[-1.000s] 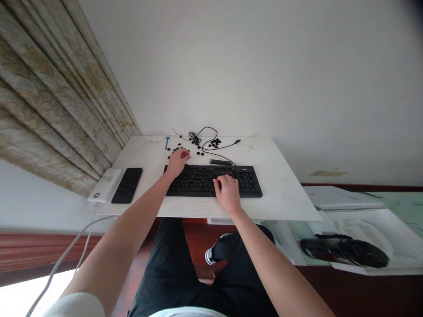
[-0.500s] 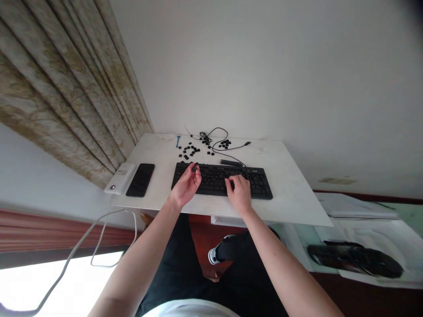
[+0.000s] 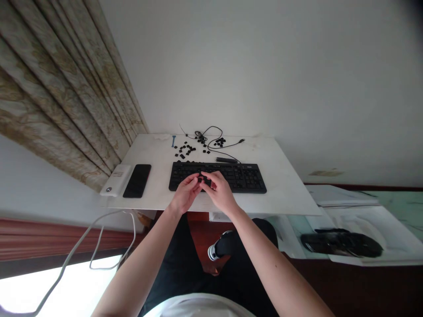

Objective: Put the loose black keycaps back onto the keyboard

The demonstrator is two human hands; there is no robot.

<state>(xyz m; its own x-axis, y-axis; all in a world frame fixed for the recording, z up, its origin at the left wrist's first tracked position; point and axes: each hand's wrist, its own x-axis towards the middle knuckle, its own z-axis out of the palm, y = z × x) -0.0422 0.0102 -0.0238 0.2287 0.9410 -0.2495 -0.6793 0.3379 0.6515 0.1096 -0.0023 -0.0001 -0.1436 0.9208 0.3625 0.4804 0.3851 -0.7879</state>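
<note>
My left hand point(image 3: 185, 193) is closed in a pinch on a small black keycap point(image 3: 200, 179), just above the front of the black keyboard point(image 3: 247, 178). Thumb and forefinger of my right hand point(image 3: 218, 190) come in from the other side and close around the same keycap. Their exact contact is partly hidden by the fingers. Behind the keyboard, several loose keycaps point(image 3: 183, 156) lie scattered on the white table point(image 3: 280, 176). A smaller cluster of keycaps point(image 3: 220, 141) sits further right, near the coiled black cable point(image 3: 211, 127).
On the left lie a black phone point(image 3: 137, 181) and a white box-shaped device point(image 3: 115, 180). A blue tool point(image 3: 173, 141) rests near the wall, and a dark bar point(image 3: 226, 160) behind the keyboard. A patterned curtain point(image 3: 66, 79) hangs close by on the left.
My right hand has left the right part of the keyboard and moved left to meet my left hand at the keycap. The left hand has dipped slightly; the view has shifted a little.
</note>
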